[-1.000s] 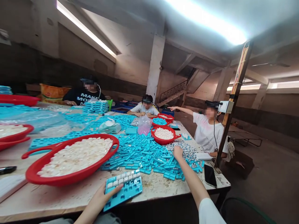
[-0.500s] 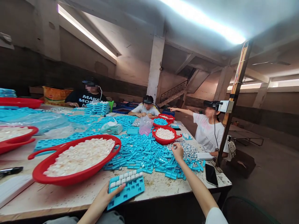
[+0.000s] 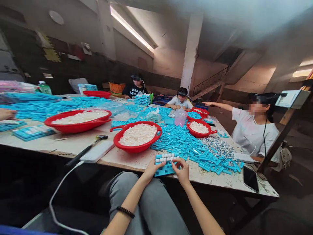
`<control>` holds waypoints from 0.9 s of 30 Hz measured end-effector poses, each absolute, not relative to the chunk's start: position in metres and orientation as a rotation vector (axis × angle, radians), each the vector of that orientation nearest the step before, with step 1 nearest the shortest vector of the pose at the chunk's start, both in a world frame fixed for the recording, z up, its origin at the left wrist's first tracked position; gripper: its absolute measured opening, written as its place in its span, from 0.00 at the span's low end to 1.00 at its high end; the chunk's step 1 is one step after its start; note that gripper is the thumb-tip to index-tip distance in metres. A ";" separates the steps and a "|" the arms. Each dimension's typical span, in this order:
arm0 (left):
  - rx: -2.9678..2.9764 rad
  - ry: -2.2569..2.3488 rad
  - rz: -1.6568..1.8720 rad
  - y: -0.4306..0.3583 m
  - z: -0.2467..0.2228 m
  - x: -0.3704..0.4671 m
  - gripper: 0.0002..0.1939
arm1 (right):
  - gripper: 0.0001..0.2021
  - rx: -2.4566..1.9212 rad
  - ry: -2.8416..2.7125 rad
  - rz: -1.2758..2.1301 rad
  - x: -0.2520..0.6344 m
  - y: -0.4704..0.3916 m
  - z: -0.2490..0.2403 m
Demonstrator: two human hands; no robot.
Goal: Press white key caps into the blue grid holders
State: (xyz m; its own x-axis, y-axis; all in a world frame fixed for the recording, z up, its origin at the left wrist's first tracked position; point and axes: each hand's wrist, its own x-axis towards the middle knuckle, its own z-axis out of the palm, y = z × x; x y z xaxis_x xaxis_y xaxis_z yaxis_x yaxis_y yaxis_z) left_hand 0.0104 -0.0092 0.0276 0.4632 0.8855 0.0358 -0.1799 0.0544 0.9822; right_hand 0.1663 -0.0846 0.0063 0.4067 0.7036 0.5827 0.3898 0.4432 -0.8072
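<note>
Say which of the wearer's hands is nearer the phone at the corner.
Right. The right hand, at the blue tray, is left of the phone; the left hand, gripping the tray, is farther left.

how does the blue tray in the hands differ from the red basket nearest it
The blue tray is flat and rectangular; the red basket is rounded and deeper. The tray is held in the left hand; the basket rests on the table. The tray's white pieces sit in rows; the basket's lie heaped. Both hold white pieces.
</note>
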 end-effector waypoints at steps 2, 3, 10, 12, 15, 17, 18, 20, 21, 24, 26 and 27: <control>1.224 0.720 0.934 -0.008 0.025 0.011 0.36 | 0.06 -1.176 -1.229 0.286 0.166 -0.086 0.002; 1.212 0.721 0.935 -0.008 0.024 0.011 0.36 | 0.06 -1.186 -1.253 0.293 0.166 -0.087 0.001; 1.212 0.750 0.942 -0.007 0.022 0.011 0.31 | 0.15 -1.259 -1.135 0.442 0.151 -0.085 0.003; 1.214 0.737 0.936 -0.008 0.023 0.011 0.30 | 0.18 -1.273 -1.111 0.495 0.145 -0.082 0.004; 1.219 0.727 0.936 -0.009 0.024 0.011 0.29 | 0.19 -1.320 -1.107 0.518 0.140 -0.080 0.010; 1.235 0.737 0.944 -0.009 0.023 0.011 0.29 | 0.19 -1.367 -1.118 0.492 0.140 -0.081 0.016; 1.245 0.742 0.947 -0.009 0.023 0.011 0.28 | 0.19 -1.396 -1.128 0.473 0.141 -0.082 0.018; 1.260 0.740 0.952 -0.008 0.022 0.012 0.28 | 0.18 -1.461 -1.149 0.428 0.143 -0.084 0.024; 1.264 0.726 0.954 -0.007 0.021 0.012 0.29 | 0.17 -1.496 -1.159 0.406 0.145 -0.085 0.026; 1.277 0.654 0.939 -0.005 0.018 0.012 0.32 | 0.16 -1.588 -1.205 0.360 0.149 -0.085 0.030; 1.286 0.638 0.931 -0.004 0.015 0.013 0.32 | 0.15 -1.630 -1.246 0.341 0.151 -0.085 0.032; 1.291 0.644 0.934 -0.004 0.014 0.013 0.33 | 0.14 -1.645 -1.266 0.328 0.152 -0.085 0.033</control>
